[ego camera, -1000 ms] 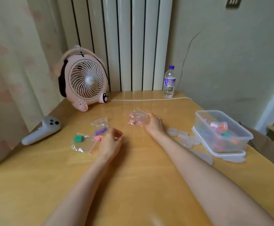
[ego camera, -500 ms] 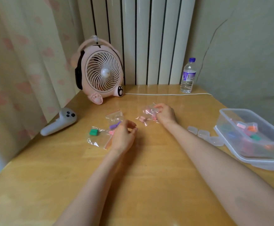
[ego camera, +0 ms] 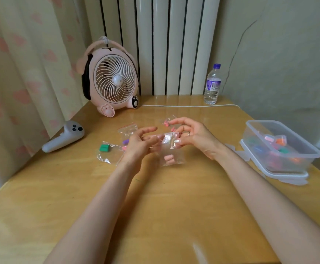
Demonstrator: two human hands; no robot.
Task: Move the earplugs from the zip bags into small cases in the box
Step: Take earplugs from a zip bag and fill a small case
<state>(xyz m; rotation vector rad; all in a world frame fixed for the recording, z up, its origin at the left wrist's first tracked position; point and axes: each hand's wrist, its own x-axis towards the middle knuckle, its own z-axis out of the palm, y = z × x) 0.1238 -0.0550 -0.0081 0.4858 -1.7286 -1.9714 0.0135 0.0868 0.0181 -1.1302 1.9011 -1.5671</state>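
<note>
I see a yellow wood table (ego camera: 155,216) pushed into a corner. A curtain (ego camera: 21,73) hangs on the left and a white radiator (ego camera: 164,44) stands behind. My left hand (ego camera: 140,145) and right hand (ego camera: 195,140) both pinch the top of a clear zip bag (ego camera: 171,149), just over the table's middle. Pink earplugs (ego camera: 168,158) sit low inside it. The box (ego camera: 308,155) of small cases (ego camera: 275,140) stands at the right edge. A fan (ego camera: 113,80) and a bottle (ego camera: 212,84) stand at the back edge. The widest stretch of wood lies near me.
</note>
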